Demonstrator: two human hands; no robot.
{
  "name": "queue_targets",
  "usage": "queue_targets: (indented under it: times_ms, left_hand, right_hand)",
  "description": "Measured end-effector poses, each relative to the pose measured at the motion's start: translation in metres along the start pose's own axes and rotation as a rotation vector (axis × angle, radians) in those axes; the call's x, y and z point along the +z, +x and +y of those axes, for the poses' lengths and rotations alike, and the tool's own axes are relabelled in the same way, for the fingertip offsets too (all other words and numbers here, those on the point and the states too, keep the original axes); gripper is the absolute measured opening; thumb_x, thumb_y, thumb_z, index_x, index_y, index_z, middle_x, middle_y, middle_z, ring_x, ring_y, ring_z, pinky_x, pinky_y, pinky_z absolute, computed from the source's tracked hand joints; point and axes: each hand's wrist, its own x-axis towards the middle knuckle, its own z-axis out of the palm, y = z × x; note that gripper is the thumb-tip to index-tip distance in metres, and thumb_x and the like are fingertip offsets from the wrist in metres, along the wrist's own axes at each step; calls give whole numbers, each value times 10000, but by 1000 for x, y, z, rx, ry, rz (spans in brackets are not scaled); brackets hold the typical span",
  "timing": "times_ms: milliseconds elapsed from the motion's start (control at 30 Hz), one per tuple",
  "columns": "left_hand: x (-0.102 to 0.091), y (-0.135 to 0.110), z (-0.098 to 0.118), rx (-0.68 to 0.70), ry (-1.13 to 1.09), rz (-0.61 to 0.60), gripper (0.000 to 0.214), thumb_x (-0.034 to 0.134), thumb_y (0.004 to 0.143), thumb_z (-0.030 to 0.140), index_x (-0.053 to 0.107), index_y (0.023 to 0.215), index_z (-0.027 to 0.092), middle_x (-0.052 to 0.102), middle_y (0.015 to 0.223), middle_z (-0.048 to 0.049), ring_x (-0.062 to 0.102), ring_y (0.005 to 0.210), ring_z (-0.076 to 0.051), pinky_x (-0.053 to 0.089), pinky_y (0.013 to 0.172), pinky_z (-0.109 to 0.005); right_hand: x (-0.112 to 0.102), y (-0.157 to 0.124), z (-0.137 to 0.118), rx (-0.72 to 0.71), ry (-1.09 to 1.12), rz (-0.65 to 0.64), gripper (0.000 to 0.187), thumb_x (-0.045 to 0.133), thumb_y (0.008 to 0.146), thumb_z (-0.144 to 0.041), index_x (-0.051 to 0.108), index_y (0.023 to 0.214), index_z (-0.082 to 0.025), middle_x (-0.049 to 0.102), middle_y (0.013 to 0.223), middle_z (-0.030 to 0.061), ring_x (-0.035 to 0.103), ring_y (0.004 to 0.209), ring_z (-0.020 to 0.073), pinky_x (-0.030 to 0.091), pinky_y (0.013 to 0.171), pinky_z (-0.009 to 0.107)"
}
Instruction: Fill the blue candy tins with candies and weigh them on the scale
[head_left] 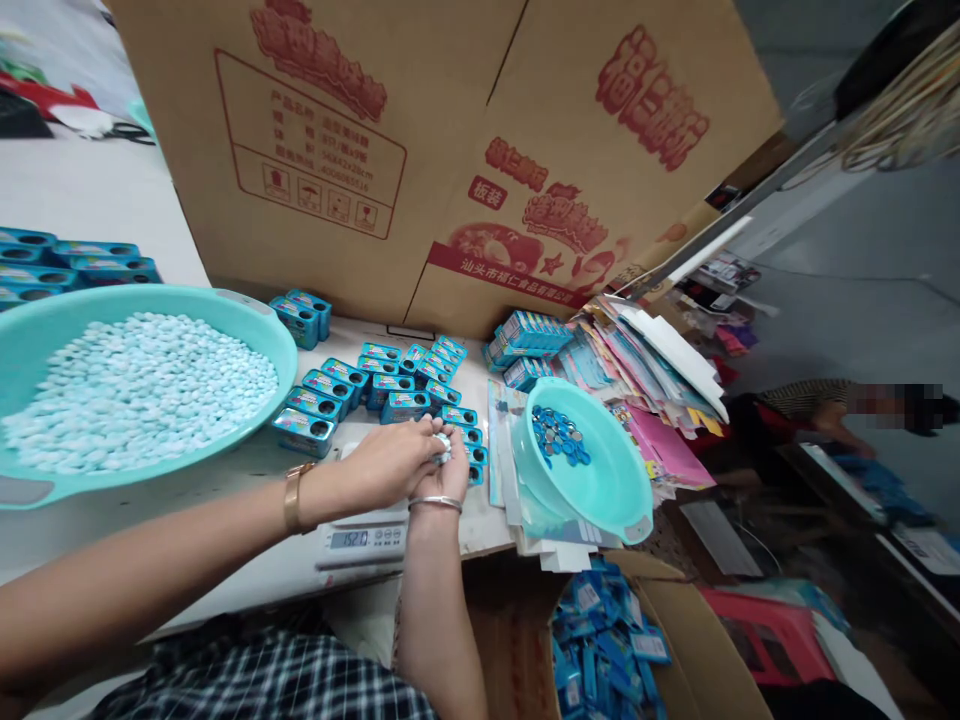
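My two hands meet above the edge of a digital scale [367, 540], its display lit. My right hand [451, 478] is cupped around a small heap of pale blue candies [444, 447]. Over the heap, the bent fingers of my left hand [390, 458] touch the candies; their tips are partly hidden. Just beyond my hands stand rows of small blue tins [409, 405] with dark round openings. To the left, a wide turquoise basin [259, 415] is full of the same candies.
A large cardboard carton [450, 130] walls off the back. At right, a turquoise basin [600, 490] holds small blue and silver discs [556, 437], near stacked colourful cards [630, 350]. Below, an open box contains many blue packs [607, 640]. Another person [814, 405] sits farther right.
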Motion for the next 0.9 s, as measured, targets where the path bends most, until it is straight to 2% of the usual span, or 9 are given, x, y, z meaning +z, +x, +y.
queue_targets:
  times_ms: [100,200,267,367,467,567,667,733,900]
  left_hand:
    - [-2,2,1,26,-42,-48,140,563,826,154,688,813,215,684,976,-71,657,943,-244,520,828,-344]
    - [-4,3,1,59,-131,-46,163,536,850,164,676,784,214,693,921,-53,658,914,-216,511,829,-320]
    - [-5,3,-2,55,-234,20,166,526,880,198,683,830,216,699,918,-38,653,899,-194,505,825,-299]
    - [-8,2,-10,-29,-363,160,168,532,904,275,689,895,215,696,915,-25,644,863,-173,500,784,-272]
    - [-7,-4,-25,-86,-247,165,204,518,915,323,692,911,217,680,902,-27,632,816,-175,477,729,-272]
    - [-1,-10,-36,-60,-12,56,238,482,919,290,707,871,232,660,878,-34,624,783,-183,437,659,-273]
    - [0,-9,-39,-22,129,-42,275,460,887,196,710,777,227,634,832,-47,611,744,-186,402,604,-273]
    - [-8,-5,-39,-13,139,-37,288,454,891,199,714,769,221,634,835,-50,606,747,-185,402,617,-276]
    - [-47,5,-36,-72,-44,207,252,513,910,358,730,922,229,674,856,-22,602,820,-175,434,741,-277]
  right_hand:
    - [-2,1,0,99,138,144,274,606,831,-339,484,617,-219,618,574,-24,675,640,157,610,736,395]
    - [-2,3,-1,103,159,137,263,608,834,-305,496,614,-214,607,572,-23,665,628,145,610,712,351]
    - [-1,5,-3,116,177,105,257,591,845,-272,497,614,-209,593,568,-27,655,620,132,604,693,317]
    - [-3,7,-9,161,230,73,247,538,870,-220,504,626,-198,580,570,-31,638,610,117,591,662,287]
    - [-10,8,-21,132,271,82,241,518,882,-207,517,642,-192,578,582,-39,624,601,109,590,673,296]
    - [-20,10,-34,28,298,106,252,504,894,-209,514,642,-197,568,575,-51,608,586,100,591,677,294]
    - [-27,11,-45,20,338,120,265,480,904,-203,518,642,-199,569,573,-51,594,570,85,583,655,258]
    - [-31,13,-49,25,341,120,266,474,900,-192,519,638,-197,576,579,-49,591,564,81,579,635,243]
    - [-40,14,-56,40,387,122,286,443,906,-157,521,633,-194,575,563,-56,588,551,63,566,598,201]
